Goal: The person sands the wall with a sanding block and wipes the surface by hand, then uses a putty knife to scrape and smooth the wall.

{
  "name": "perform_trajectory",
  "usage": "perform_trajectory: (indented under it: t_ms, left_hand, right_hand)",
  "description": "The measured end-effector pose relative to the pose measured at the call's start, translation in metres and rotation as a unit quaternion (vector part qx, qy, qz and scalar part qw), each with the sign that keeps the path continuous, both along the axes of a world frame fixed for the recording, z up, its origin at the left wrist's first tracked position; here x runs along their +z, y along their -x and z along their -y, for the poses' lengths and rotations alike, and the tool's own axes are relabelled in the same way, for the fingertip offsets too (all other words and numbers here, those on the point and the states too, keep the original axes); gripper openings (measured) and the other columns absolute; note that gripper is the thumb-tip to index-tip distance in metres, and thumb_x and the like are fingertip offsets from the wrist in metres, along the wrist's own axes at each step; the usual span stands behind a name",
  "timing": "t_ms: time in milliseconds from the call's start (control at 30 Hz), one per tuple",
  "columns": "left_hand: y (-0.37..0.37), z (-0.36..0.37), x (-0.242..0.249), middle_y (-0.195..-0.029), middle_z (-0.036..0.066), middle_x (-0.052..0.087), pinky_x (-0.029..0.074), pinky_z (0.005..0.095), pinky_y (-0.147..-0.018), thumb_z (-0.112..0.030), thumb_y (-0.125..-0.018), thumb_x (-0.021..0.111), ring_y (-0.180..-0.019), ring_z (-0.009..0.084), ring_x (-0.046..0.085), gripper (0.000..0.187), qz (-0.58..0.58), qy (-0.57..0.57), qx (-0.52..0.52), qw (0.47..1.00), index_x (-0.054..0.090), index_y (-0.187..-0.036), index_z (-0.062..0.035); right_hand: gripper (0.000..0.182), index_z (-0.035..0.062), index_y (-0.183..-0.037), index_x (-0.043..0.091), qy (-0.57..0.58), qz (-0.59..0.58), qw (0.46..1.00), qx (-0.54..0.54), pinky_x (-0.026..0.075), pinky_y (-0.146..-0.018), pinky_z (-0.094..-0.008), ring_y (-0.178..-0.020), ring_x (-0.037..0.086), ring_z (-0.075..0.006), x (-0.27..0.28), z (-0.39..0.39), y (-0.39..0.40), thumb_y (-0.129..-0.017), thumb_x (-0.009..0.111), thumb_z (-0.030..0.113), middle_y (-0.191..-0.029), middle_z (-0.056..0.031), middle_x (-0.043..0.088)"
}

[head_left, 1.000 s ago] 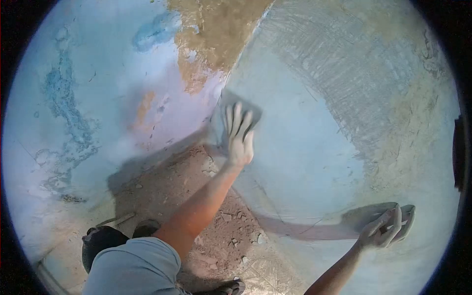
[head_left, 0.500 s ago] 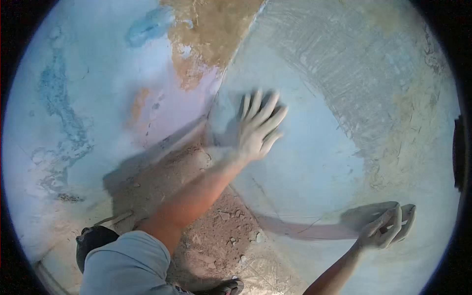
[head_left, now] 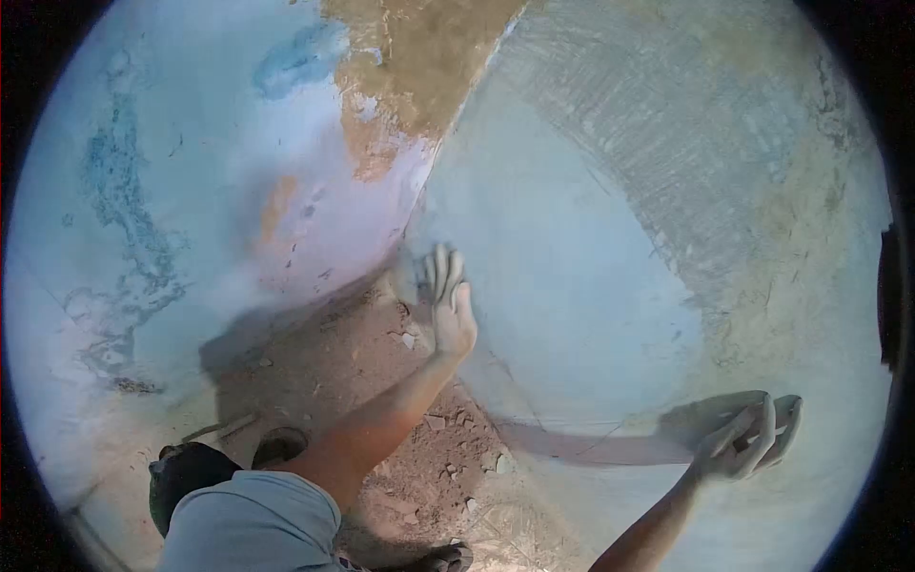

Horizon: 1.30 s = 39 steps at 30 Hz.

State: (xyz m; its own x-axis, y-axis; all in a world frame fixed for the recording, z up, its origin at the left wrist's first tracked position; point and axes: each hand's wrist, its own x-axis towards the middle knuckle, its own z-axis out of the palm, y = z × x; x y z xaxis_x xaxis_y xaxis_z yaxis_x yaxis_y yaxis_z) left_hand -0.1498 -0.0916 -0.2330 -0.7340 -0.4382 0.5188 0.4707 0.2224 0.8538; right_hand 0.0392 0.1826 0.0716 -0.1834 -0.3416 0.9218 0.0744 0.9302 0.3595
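My left hand (head_left: pixel 454 303) is beside the dull blue wall (head_left: pixel 572 276), close to the corner where the wall meets the dirt floor. Its fingers are stretched out, blurred at the tips, and the thumb stands up along them. I make out nothing held in it. At the lower right, my right hand (head_left: pixel 743 446) is at the same wall with its fingers bent and gaps between them. No object shows clearly in it, though its palm is partly hidden. Its shadow falls on the wall beside it.
A rough grey scratched band (head_left: pixel 658 162) arcs across the wall's upper right. The adjoining wall has a brown bare patch (head_left: pixel 410 67) and peeling blue paint (head_left: pixel 133 229). Broken chips and loose rubble (head_left: pixel 448 448) lie on the dirt floor below.
My left hand has moved down and left across the wall toward the corner, its spread fingers drawing closer together. My right hand has hardly moved.
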Motion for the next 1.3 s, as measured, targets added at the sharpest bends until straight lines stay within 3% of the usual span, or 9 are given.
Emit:
perform_trajectory:
  t_ms: [67, 167, 333, 433, 567, 733, 967, 1100, 1300]
  left_hand:
    - [-0.003, -0.014, -0.013, -0.174, 0.027, 0.024, 0.008, 0.0595, -0.131, -0.022, -0.113, 0.032, -0.161, 0.0505, 0.015, 0.057, 0.08, -0.074, 0.027, 0.994, 0.037, -0.163, 0.0043]
    - [0.02, -0.01, 0.015, -0.174, 0.027, 0.026, 0.008, 0.059, -0.131, -0.024, -0.113, 0.033, -0.161, 0.05, 0.016, 0.056, 0.014, -0.041, 0.054, 0.998, 0.04, -0.162, 0.0029]
    - [0.046, 0.042, 0.169, -0.172, 0.018, 0.036, 0.008, 0.064, -0.129, -0.022, -0.109, 0.038, -0.159, 0.0526, 0.02, 0.052, -0.192, 0.136, 0.008, 0.972, 0.055, -0.155, -0.0037]
    - [0.059, 0.059, 0.201, -0.171, 0.017, 0.039, 0.008, 0.0647, -0.129, -0.021, -0.107, 0.041, -0.158, 0.0547, 0.021, 0.052, -0.208, 0.141, 0.012, 0.968, 0.057, -0.154, -0.006]
    - [0.053, 0.03, 0.122, -0.169, 0.02, 0.04, 0.012, 0.0649, -0.128, -0.023, -0.108, 0.041, -0.156, 0.0608, 0.021, 0.051, -0.196, 0.128, 0.056, 0.971, 0.058, -0.153, -0.0033]
    - [0.015, 0.018, 0.035, -0.168, 0.026, 0.038, 0.017, 0.0592, -0.13, -0.02, -0.111, 0.039, -0.159, 0.0517, 0.023, 0.051, -0.001, 0.027, 0.036, 0.999, 0.053, -0.154, 0.0049]
    - [-0.001, 0.016, -0.048, -0.171, 0.029, 0.03, 0.014, 0.0568, -0.131, -0.02, -0.112, 0.033, -0.161, 0.0482, 0.02, 0.056, 0.141, 0.083, 0.001, 0.987, 0.042, -0.159, 0.007]
    - [0.006, 0.016, 0.103, -0.173, 0.028, 0.027, 0.007, 0.062, -0.13, -0.018, -0.108, 0.039, -0.16, 0.0544, 0.014, 0.057, -0.074, 0.055, -0.024, 0.995, 0.042, -0.16, 0.0059]
    - [0.062, 0.049, 0.179, -0.174, 0.026, 0.027, 0.005, 0.0682, -0.128, -0.02, -0.106, 0.044, -0.159, 0.0578, 0.014, 0.057, -0.222, 0.169, 0.038, 0.96, 0.049, -0.159, -0.0011]
  right_hand:
    - [0.019, -0.0004, -0.122, 0.072, -0.025, 0.003, 1.0, 0.014, 0.06, -0.105, -0.0458, -0.139, 0.056, -0.0352, 0.004, 0.0, 0.002, -0.107, 0.063, 0.009, -0.151, -0.0235, 0.051]
    - [0.02, 0.0009, -0.123, 0.072, -0.024, 0.006, 1.0, -0.02, 0.06, -0.104, -0.0456, -0.139, 0.055, -0.0346, 0.004, 0.003, -0.001, -0.107, 0.064, 0.01, -0.151, -0.0231, 0.051]
    - [0.021, 0.002, -0.124, 0.072, -0.025, 0.001, 0.999, -0.023, 0.059, -0.107, -0.0455, -0.14, 0.054, -0.0336, 0.004, -0.001, -0.001, -0.108, 0.063, 0.012, -0.149, -0.0228, 0.052]
    - [0.021, 0.0016, -0.123, 0.072, -0.023, 0.006, 0.999, -0.023, 0.06, -0.107, -0.0449, -0.14, 0.054, -0.0334, 0.005, 0.002, -0.002, -0.108, 0.062, 0.012, -0.149, -0.0229, 0.052]
    - [0.021, 0.0004, -0.122, 0.072, 0.02, 0.007, 1.0, 0.003, 0.061, -0.106, -0.0449, -0.139, 0.055, -0.0339, 0.002, 0.005, 0.0, -0.108, 0.063, 0.013, -0.149, -0.0231, 0.052]
    - [0.022, 0.0004, -0.122, 0.072, -0.012, -0.003, 1.0, 0.021, 0.061, -0.106, -0.0465, -0.138, 0.056, -0.0349, 0.002, 0.002, 0.003, -0.108, 0.063, 0.015, -0.149, -0.0227, 0.053]
    - [0.02, 0.0034, -0.121, 0.074, -0.027, -0.002, 1.0, -0.001, 0.054, -0.106, -0.0503, -0.138, 0.054, -0.0359, -0.001, 0.004, 0.004, -0.106, 0.064, 0.012, -0.151, -0.0234, 0.053]
    - [0.02, 0.0065, -0.123, 0.073, -0.045, -0.004, 0.999, 0.014, 0.055, -0.103, -0.0457, -0.138, 0.055, -0.0328, 0.001, 0.002, 0.004, -0.107, 0.063, 0.013, -0.151, -0.0203, 0.054]
    - [0.019, 0.0059, -0.12, 0.075, -0.049, 0.003, 0.999, -0.002, 0.054, -0.102, -0.0441, -0.136, 0.056, -0.0322, 0.005, 0.012, 0.002, -0.105, 0.064, 0.012, -0.15, -0.0194, 0.055]
